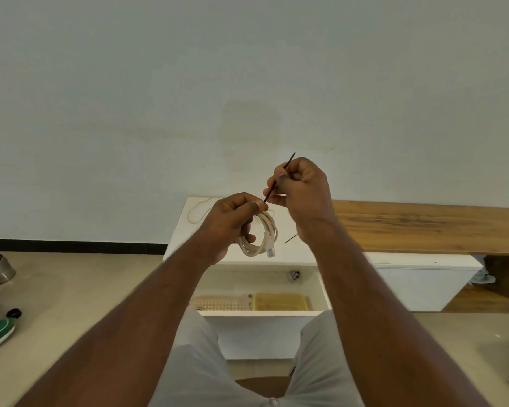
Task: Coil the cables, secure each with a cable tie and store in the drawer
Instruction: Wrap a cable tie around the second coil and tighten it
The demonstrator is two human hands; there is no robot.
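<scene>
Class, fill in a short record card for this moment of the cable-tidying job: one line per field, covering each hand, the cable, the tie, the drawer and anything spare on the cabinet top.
left hand: left hand grips the coiled cable
right hand: right hand pinches the black cable tie
cable: beige, coiled in loops, clear plug hanging at the bottom
tie: runs from the coil up through the right hand, tip sticking out above
drawer: drawer open, a yellow basket inside
spare: second cable tie and a loose cable on the white cabinet top
</scene>
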